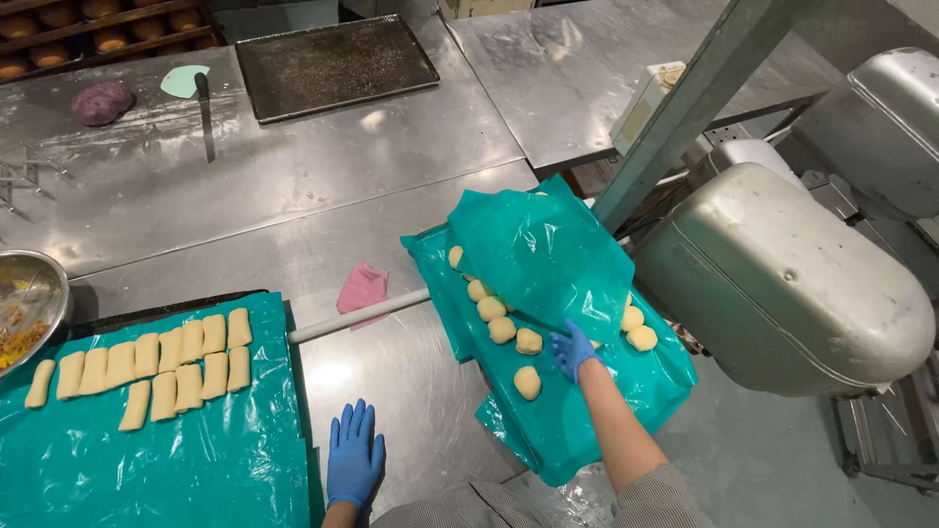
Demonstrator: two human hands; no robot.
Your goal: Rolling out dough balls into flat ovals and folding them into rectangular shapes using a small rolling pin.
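Right hand [573,350]: my grip pinches the teal plastic sheet [543,252], lifted off dough balls [502,330].
Left hand [354,456]: released, flat on counter [323,186].
Lower left: dough strips [156,367] already rowed.

Steel tables [293,196] joined, glare from overhead light | dark baking tray [333,64] at far edge | metal mixer housing [782,284] right | grey floor [763,469] below

The brushed stainless-steel tabletop [391,186] carries a dark rectangular baking tray [335,65], a purple dough lump [102,103], a black-handled knife [204,114], a crumpled pink cloth [363,288], a white rolling pin [358,316] and two teal plastic sheets [196,450] [587,411] with dough pieces.
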